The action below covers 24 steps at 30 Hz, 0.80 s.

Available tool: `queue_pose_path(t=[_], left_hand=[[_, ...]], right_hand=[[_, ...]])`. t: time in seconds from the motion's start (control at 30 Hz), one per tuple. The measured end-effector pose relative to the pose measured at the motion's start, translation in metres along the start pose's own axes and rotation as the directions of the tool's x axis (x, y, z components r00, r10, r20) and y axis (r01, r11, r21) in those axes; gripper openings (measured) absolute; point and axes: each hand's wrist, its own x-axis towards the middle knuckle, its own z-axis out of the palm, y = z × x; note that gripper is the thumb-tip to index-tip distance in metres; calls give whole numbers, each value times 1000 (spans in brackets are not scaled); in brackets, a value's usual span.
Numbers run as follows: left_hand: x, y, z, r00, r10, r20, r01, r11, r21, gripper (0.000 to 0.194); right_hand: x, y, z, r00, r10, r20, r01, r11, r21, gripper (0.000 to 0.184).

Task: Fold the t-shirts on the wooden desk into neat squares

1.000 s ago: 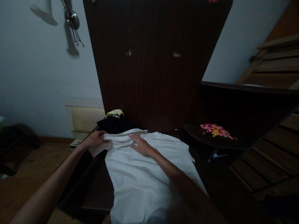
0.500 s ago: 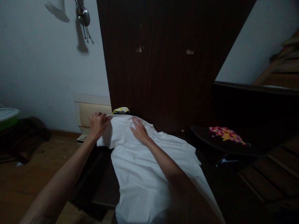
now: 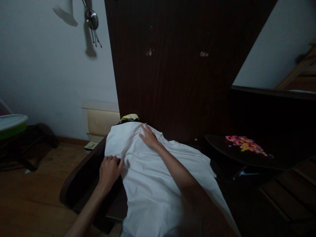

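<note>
A white T-shirt lies spread over a dark wooden surface, with some wrinkles across its body. At the lower edge of its left-hand sleeve, my left hand is closed, fingers curled on the cloth near the armpit. My right hand rests flat on the shirt near the shoulder seam, its fingers stretched out. Creases in the sleeve run between the two hands. My right forearm covers part of the shirt's body.
Behind the shirt rises a tall dark wooden panel. A yellow-and-white patterned cloth shows past the sleeve. Pink and yellow pieces lie on a dark shelf to the right. A green tub stands far left; a lamp hangs on the wall.
My left hand has moved from the sleeve's top edge down to its lower edge. The sleeve now lies flatter. My right hand stays on the shoulder, and the view has shifted slightly.
</note>
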Motion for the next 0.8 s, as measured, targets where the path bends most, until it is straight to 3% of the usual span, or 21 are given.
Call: queue_pose_path(t=[0.07,0.17,0.27,0.33,0.4,0.47,0.5,0.57,0.63,0.7,0.8], left_hand=[[-7,-5,11,998,-46,46,47,999,-23,40],[-7,-11,25,981,-92,172,126,972,-201,33],[-4,-12,31,949,-137,283,263,838,-478,25],[-3,-12,30,913,-178,366,393,623,-676,25],[-3,-13,26,862,-195,469,507,305,-806,28],[-4,-15,21,802,-194,565,584,50,-810,31],[-5,-17,19,770,-189,609,620,-6,-785,35],[-7,-21,14,722,-181,668,681,12,-732,47],[-6,-24,12,713,-208,669,697,108,-709,60],[-2,-25,14,751,-259,607,655,176,-735,63],[7,-22,22,827,-359,433,515,174,-840,56]], right_hand=[[2,0,2,1000,2,13,-2,1000,2,69],[3,-2,5,999,18,33,-18,1000,-2,74],[3,-7,3,997,50,59,-49,998,-30,75],[3,-10,1,995,72,73,-68,996,-53,75],[3,-12,0,993,84,79,-79,995,-68,75],[3,-12,1,993,89,74,-83,994,-75,74],[3,-11,2,994,90,69,-85,994,-74,73],[4,-8,6,995,83,52,-80,995,-61,70],[5,-3,11,999,47,24,-46,998,-44,66],[7,3,14,1000,-13,-4,13,999,-34,61],[8,10,15,997,-74,-28,73,997,-21,58]])
